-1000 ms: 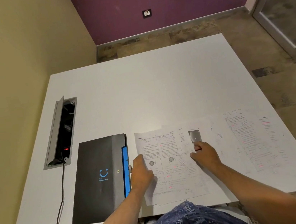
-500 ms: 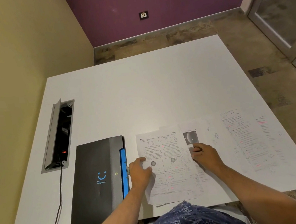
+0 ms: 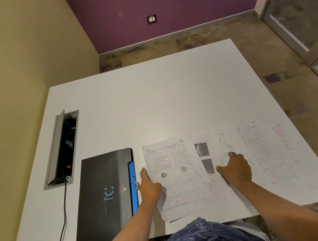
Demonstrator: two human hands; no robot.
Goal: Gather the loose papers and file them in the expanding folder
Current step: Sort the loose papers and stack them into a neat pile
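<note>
A black expanding folder (image 3: 101, 196) with a blue smiley and a blue inner edge lies shut at the front left of the white table (image 3: 152, 105). Right of it lies a printed two-column sheet (image 3: 179, 178) on top of other sheets. My left hand (image 3: 149, 186) rests at that sheet's left edge, fingers against the paper. My right hand (image 3: 234, 168) lies flat, fingers spread, on a sheet with two dark photos (image 3: 210, 160). More printed pages with pink marks (image 3: 259, 151) are spread to the right, overlapping.
An open cable box (image 3: 61, 149) is set into the table at the left, with a black cord (image 3: 62, 218) running over the front edge. A beige wall stands at the left. Floor and a glass door (image 3: 301, 6) lie to the right.
My right hand has slid to the right, off the two-column sheet and onto the sheet with the photos. My left hand has shifted to the sheet's left edge. The papers lie slightly more gathered.
</note>
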